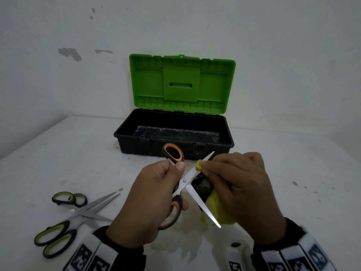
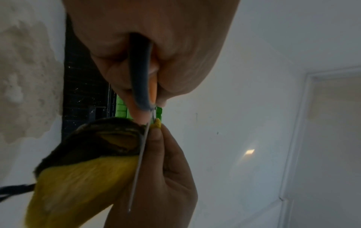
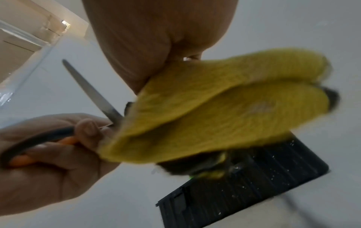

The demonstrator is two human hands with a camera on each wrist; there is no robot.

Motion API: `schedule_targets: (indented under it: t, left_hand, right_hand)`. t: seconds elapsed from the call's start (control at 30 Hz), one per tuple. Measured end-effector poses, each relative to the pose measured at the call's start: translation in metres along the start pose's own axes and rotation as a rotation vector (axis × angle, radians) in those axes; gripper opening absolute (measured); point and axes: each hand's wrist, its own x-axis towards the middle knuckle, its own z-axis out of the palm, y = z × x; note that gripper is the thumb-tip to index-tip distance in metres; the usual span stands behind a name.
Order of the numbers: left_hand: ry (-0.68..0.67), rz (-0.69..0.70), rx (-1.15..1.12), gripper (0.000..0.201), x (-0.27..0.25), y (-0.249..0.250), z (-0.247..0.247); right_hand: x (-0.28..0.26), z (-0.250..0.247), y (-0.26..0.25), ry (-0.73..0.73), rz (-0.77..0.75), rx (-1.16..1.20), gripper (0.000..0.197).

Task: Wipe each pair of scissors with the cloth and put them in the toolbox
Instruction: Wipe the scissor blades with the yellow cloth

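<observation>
L hand (image 1: 150, 200) fingers curling round orange-handled scissors (image 1: 182, 185), blades splayed open above desk (image 1: 293, 173), R hand (image 1: 242, 190) fingers pinching yellow cloth (image 1: 216, 208) onto upper blade, two green-handled scissors (image 1: 78, 214) lying at L, open toolbox (image 1: 173, 133) sitting behind w/ nothing inside

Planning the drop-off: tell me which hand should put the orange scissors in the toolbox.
Left. The left hand already grips the orange scissors; the right hand holds the cloth. The toolbox stands open ahead.
</observation>
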Motion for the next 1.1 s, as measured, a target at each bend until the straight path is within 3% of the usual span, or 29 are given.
schedule_targets:
  t: [0.1, 0.27, 0.4, 0.57, 0.73, 0.93, 1.1]
  left_hand:
    - [0.004, 0.024, 0.014, 0.041, -0.001, 0.002, 0.001]
    - [-0.017, 0.009, -0.03, 0.042, -0.007, 0.008, -0.003]
    - [-0.054, 0.006, -0.021, 0.039, -0.013, 0.01, -0.004]
    - [0.001, 0.012, -0.033, 0.04, -0.012, 0.01, -0.006]
    - [-0.013, -0.011, -0.041, 0.045, -0.014, 0.01, -0.006]
    - [-0.066, -0.081, -0.155, 0.043, -0.019, 0.015, -0.006]
    - [-0.045, -0.087, -0.143, 0.044, -0.016, 0.011, -0.003]
  right_hand:
    - [0.002, -0.002, 0.003, 0.079, 0.068, 0.007, 0.016]
    - [0.002, -0.006, -0.008, 0.021, -0.008, 0.03, 0.019]
    - [0.006, -0.009, 0.001, 0.106, 0.11, 0.012, 0.016]
    - [0.003, -0.006, -0.016, 0.021, -0.006, 0.038, 0.019]
    - [0.006, -0.006, -0.002, 0.097, 0.093, 0.024, 0.016]
    - [0.0, -0.005, -0.015, 0.062, -0.003, 0.042, 0.016]
    - [0.004, -0.002, 0.004, 0.083, 0.073, 0.024, 0.017]
